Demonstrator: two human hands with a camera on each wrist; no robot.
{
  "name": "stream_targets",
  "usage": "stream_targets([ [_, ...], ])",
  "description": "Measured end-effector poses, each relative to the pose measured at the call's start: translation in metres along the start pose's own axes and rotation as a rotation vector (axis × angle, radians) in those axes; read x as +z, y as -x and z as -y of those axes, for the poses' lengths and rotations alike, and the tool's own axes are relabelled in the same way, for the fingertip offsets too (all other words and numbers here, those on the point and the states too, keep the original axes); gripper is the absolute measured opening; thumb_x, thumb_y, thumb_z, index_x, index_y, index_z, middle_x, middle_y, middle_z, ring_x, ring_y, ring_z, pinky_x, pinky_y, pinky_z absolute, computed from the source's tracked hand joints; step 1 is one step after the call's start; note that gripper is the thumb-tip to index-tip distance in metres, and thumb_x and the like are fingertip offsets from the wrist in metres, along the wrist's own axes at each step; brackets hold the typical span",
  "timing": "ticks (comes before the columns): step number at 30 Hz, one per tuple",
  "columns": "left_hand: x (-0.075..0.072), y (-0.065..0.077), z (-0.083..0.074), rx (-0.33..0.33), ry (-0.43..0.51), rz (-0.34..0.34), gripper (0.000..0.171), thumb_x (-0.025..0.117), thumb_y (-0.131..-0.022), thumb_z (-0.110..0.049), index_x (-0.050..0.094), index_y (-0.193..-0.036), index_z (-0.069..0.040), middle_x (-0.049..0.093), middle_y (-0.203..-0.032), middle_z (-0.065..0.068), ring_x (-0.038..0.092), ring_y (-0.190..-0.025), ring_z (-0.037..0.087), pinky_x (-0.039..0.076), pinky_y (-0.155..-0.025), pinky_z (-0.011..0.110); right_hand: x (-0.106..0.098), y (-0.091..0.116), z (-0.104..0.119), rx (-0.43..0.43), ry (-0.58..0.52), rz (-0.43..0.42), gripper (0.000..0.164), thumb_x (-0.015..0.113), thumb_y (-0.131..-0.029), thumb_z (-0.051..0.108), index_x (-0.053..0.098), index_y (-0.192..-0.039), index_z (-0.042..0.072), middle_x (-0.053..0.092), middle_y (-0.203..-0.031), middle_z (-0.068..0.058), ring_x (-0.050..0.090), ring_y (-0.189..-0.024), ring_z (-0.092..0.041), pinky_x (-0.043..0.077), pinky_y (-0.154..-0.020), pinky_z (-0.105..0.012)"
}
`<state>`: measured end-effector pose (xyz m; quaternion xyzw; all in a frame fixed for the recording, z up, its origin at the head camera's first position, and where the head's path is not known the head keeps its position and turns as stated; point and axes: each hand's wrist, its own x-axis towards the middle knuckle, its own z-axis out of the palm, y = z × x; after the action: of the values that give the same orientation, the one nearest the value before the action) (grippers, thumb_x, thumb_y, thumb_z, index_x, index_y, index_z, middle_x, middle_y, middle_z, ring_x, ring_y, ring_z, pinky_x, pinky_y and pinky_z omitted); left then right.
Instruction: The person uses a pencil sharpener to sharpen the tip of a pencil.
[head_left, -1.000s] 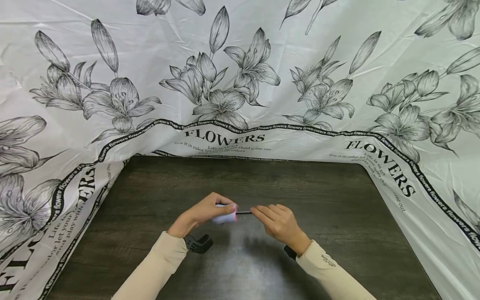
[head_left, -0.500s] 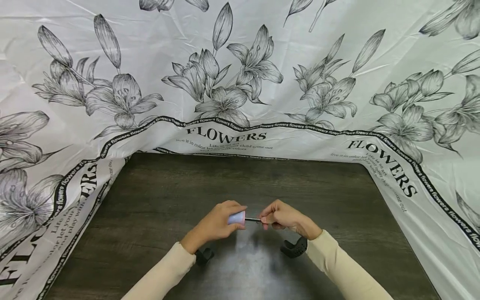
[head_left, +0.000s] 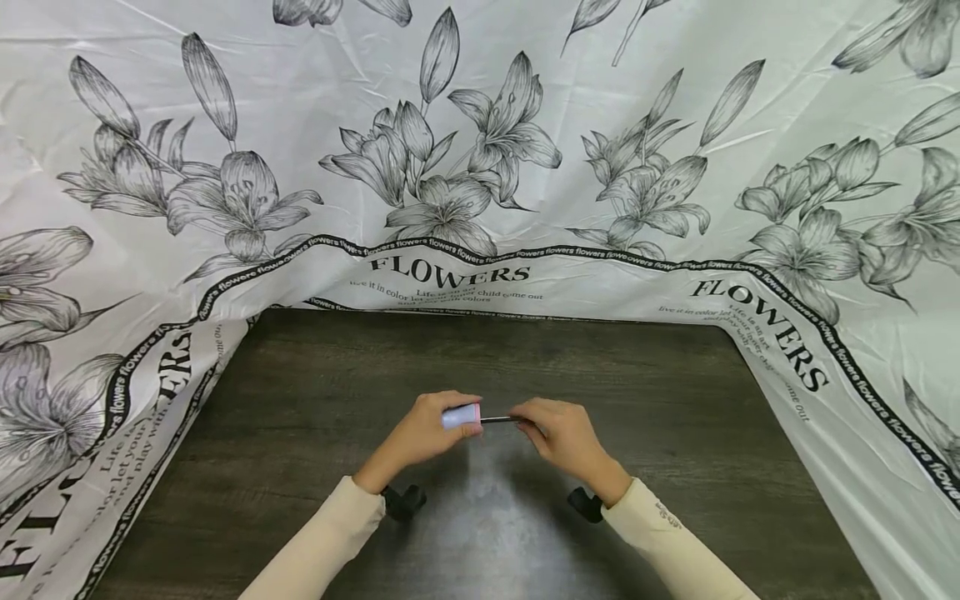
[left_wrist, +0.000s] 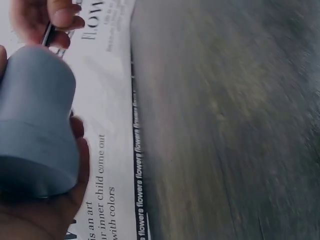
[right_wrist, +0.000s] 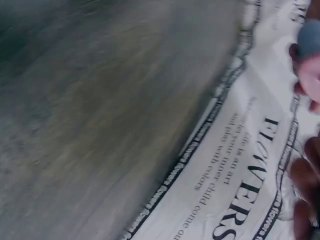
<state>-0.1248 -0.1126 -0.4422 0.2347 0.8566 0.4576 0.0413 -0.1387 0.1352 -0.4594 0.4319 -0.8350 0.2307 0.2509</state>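
Observation:
Above the middle of the table, my left hand (head_left: 426, 429) grips a pale blue, slightly waisted barrel with a pink end, which looks like a pencil sharpener (head_left: 459, 416). A thin dark pencil (head_left: 497, 419) runs from its pink end to my right hand (head_left: 566, 429), whose thumb and fingers pinch it. In the left wrist view, the sharpener's smooth blue body (left_wrist: 37, 110) fills the left side, with the pencil reaching the other hand's fingertips (left_wrist: 62, 17). The right wrist view catches the pink end (right_wrist: 311, 80) at its right edge. The pencil's tip is hidden inside.
The dark wood-grain table (head_left: 480, 358) lies beneath both hands. White cloth with flower drawings and lettering (head_left: 450, 275) hangs behind it and along both sides. Black wrist mounts (head_left: 405, 503) show below the wrists.
My right hand has turned about the pencil, rolling one way and then back, with its back up again. Both hands shifted right and nearer, then partly back. The sharpener stays in my left hand.

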Motion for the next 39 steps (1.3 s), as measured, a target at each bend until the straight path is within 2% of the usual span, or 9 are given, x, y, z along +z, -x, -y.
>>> stream_targets([
  [5,-0.007,-0.003,0.005,-0.047,0.132,0.078,0.043,0.068,-0.089,-0.027,0.063,-0.124,-0.003,0.065,-0.113,0.018,0.058,-0.079,0.013,0.05,-0.065,0.027,0.009,0.005,-0.001,-0.198,0.17,-0.188,0.02,0.054,-0.098,0.018,0.073,-0.099,0.01,0.072,-0.091,0.0,0.068,-0.075,-0.011,0.047,-0.055,-0.022],
  [13,-0.01,-0.004,0.009,-0.062,0.259,0.052,0.043,0.075,-0.083,-0.02,0.064,-0.121,-0.001,0.065,-0.104,0.019,0.057,-0.078,0.015,0.051,-0.064,0.029,0.013,0.008,-0.003,-0.168,0.134,-0.263,0.027,0.05,-0.1,0.019,0.074,-0.096,0.008,0.073,-0.087,-0.002,0.069,-0.07,-0.013,0.055,-0.061,-0.027],
  [19,-0.011,-0.003,0.005,-0.093,0.32,0.043,0.043,0.074,-0.085,-0.017,0.063,-0.121,0.003,0.065,-0.103,0.021,0.057,-0.078,0.016,0.051,-0.064,0.028,0.01,0.003,-0.004,-0.283,0.306,-0.357,0.022,0.052,-0.099,0.012,0.074,-0.1,0.008,0.073,-0.09,-0.002,0.068,-0.074,-0.014,0.052,-0.064,-0.027],
  [23,-0.01,-0.002,0.003,-0.197,0.551,0.107,0.047,0.069,-0.089,-0.021,0.058,-0.122,0.011,0.066,-0.098,0.013,0.061,-0.078,0.014,0.052,-0.066,0.026,0.005,-0.003,-0.007,-0.401,0.437,-0.43,0.02,0.055,-0.096,0.01,0.074,-0.103,0.01,0.074,-0.093,0.0,0.066,-0.074,-0.014,0.05,-0.067,-0.03],
  [27,-0.011,-0.002,0.002,-0.383,0.873,0.212,0.052,0.06,-0.095,-0.026,0.051,-0.122,0.017,0.063,-0.093,0.006,0.065,-0.076,0.012,0.053,-0.064,0.022,0.001,-0.009,-0.008,-0.463,0.491,-0.464,0.018,0.06,-0.094,0.01,0.075,-0.103,0.012,0.074,-0.094,0.001,0.065,-0.073,-0.012,0.048,-0.069,-0.032],
  [29,-0.012,-0.001,0.001,-0.435,0.935,0.236,0.051,0.059,-0.096,-0.027,0.049,-0.122,0.016,0.062,-0.093,0.008,0.066,-0.074,0.014,0.052,-0.063,0.021,0.002,-0.011,-0.007,-0.471,0.482,-0.463,0.017,0.059,-0.093,0.009,0.075,-0.101,0.012,0.073,-0.091,0.002,0.064,-0.07,-0.012,0.047,-0.066,-0.03],
  [32,-0.013,-0.002,0.0,-0.418,0.878,0.198,0.054,0.063,-0.093,-0.027,0.051,-0.122,0.017,0.063,-0.09,0.007,0.065,-0.073,0.013,0.052,-0.063,0.022,0.005,-0.012,-0.005,-0.446,0.425,-0.44,0.02,0.055,-0.095,0.007,0.075,-0.096,0.009,0.071,-0.084,0.002,0.06,-0.062,-0.012,0.041,-0.056,-0.025],
  [35,-0.014,-0.003,-0.001,-0.323,0.7,0.101,0.053,0.071,-0.087,-0.023,0.057,-0.119,0.017,0.065,-0.09,0.008,0.063,-0.073,0.013,0.052,-0.065,0.027,0.006,-0.012,0.0,-0.344,0.317,-0.345,0.021,0.052,-0.097,0.01,0.072,-0.092,0.009,0.068,-0.077,0.002,0.056,-0.056,-0.01,0.038,-0.049,-0.02],
  [39,-0.01,-0.004,-0.007,-0.114,0.378,-0.058,0.043,0.08,-0.078,-0.016,0.067,-0.113,0.006,0.067,-0.096,0.012,0.058,-0.074,0.013,0.05,-0.064,0.028,-0.004,-0.015,0.004,-0.026,-0.09,-0.019,0.016,0.058,-0.095,0.013,0.072,-0.092,0.006,0.066,-0.071,0.004,0.052,-0.052,-0.002,0.04,-0.047,-0.017],
])
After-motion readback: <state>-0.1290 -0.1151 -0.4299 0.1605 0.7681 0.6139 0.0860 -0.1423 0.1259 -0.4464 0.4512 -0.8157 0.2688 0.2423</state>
